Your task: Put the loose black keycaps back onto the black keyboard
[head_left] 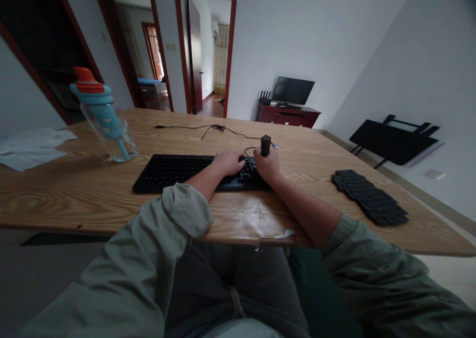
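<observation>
Far left of the frame: white paper (33, 147), crumpled, on the wooden table (85, 194). Just right of it, the bottle (107, 119), clear with a blue and red top, stands on the table, leaning in your view. Behind, at upper left and upper centre, doorways (206, 50) with red-brown frames.

Left of centre to centre: the keyboard (171, 171), black, flat on the table, its long side roughly along the table's near edge. Its cable (217, 128) lies beyond it, bunched at one point.

Centre: your left hand (228, 163) rests on the right part of the keyboard, fingers partly bent; you cannot tell whether it grips anything. Just to its right, your right hand (267, 165) is closed in a fist around a dark handle (265, 144), upper end upright above the fist, over the keyboard's right end. Lower end of the handle hidden. Below, a pale scrap (288, 233) lies at the table's near edge.

Right of centre, background: monitor (293, 91) on a red-brown cabinet (288, 115). Right: black pieces (368, 196) in overlapping rows on the table, well apart from your hands. Behind them, a folding table (394, 140).
</observation>
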A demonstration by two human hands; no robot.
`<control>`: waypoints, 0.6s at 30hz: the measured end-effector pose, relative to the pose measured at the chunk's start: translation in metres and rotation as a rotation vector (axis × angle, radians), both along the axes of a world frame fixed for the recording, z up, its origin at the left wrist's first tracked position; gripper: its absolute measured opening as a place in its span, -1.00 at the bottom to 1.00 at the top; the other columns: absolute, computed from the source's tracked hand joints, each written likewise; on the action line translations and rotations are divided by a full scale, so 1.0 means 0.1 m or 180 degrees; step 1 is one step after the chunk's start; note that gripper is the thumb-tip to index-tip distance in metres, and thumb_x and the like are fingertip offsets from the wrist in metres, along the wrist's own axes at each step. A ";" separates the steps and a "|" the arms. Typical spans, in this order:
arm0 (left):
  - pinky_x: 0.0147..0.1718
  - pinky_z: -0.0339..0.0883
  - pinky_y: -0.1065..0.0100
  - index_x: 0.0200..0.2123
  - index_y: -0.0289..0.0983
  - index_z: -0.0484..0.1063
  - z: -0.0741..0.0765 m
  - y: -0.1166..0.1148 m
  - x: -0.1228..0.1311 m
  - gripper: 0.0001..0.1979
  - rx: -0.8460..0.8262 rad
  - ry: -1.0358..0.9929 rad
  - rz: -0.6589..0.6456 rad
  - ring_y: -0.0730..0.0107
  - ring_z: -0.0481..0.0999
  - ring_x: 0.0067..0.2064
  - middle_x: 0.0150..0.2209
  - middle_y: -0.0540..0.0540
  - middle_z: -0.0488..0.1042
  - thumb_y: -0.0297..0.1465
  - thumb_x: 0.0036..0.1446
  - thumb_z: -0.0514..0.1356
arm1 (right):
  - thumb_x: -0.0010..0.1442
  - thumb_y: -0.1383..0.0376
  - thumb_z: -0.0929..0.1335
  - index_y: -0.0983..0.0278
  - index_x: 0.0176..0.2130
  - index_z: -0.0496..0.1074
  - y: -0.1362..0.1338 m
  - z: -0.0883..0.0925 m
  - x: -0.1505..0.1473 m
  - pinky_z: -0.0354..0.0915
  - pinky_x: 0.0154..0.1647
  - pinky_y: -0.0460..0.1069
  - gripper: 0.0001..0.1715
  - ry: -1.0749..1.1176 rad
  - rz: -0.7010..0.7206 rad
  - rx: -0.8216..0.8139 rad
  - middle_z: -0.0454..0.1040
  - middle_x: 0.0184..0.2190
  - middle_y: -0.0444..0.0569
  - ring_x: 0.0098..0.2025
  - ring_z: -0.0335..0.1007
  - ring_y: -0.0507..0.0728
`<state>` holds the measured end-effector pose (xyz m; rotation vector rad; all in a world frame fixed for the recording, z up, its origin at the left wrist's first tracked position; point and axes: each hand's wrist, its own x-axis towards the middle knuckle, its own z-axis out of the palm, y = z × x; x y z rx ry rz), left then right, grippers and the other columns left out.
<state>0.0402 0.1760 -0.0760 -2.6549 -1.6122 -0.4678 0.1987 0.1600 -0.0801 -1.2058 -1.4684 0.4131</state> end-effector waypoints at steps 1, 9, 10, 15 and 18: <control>-0.01 0.43 0.20 0.07 -0.11 0.54 0.00 0.01 0.00 -0.63 0.0002 0.0000 -0.0013 0.12 0.57 0.03 0.05 -0.11 0.60 -0.21 0.30 0.08 | 0.08 0.19 0.26 0.17 -0.63 0.10 -0.02 0.01 -0.01 -0.02 -0.57 -0.03 -0.67 -0.0088 0.0027 0.0028 0.11 -0.68 -0.17 -0.57 0.04 0.02; 0.02 0.41 0.20 0.10 -0.09 0.52 0.05 -0.02 -0.01 -0.62 -0.0074 0.0066 0.0017 0.13 0.57 0.05 0.07 -0.09 0.59 -0.20 0.31 0.08 | 0.05 0.18 0.31 0.19 -0.66 0.12 -0.05 -0.01 0.00 -0.01 -0.56 -0.05 -0.62 -0.0131 0.0125 0.0212 0.14 -0.69 -0.17 -0.58 0.06 0.01; 0.02 0.41 0.21 0.10 -0.08 0.52 0.06 -0.03 -0.01 -0.63 -0.0113 0.0072 0.0025 0.14 0.56 0.05 0.07 -0.08 0.59 -0.20 0.31 0.08 | 0.06 0.18 0.31 0.19 -0.66 0.11 -0.03 -0.01 0.02 -0.02 -0.58 -0.06 -0.62 0.0054 0.0054 0.0165 0.13 -0.69 -0.17 -0.59 0.04 0.01; 0.03 0.41 0.21 0.11 -0.05 0.52 0.10 -0.07 -0.01 -0.63 -0.0189 0.0060 0.0054 0.14 0.55 0.06 0.07 -0.06 0.59 -0.21 0.30 0.09 | 0.04 0.22 0.32 0.16 -0.59 0.12 0.11 -0.03 0.14 -0.01 -0.68 -0.07 -0.71 0.1407 -0.0154 -0.0305 0.11 -0.69 -0.23 -0.65 0.01 -0.01; 0.01 0.43 0.18 0.12 -0.06 0.51 0.11 -0.08 -0.01 -0.62 -0.0175 0.0066 0.0044 0.10 0.56 0.05 0.06 -0.08 0.59 -0.21 0.30 0.09 | 0.02 0.23 0.32 0.16 -0.58 0.14 0.13 0.00 0.16 0.01 -0.72 -0.08 -0.74 0.2021 -0.0068 -0.0469 0.11 -0.70 -0.26 -0.69 -0.02 -0.03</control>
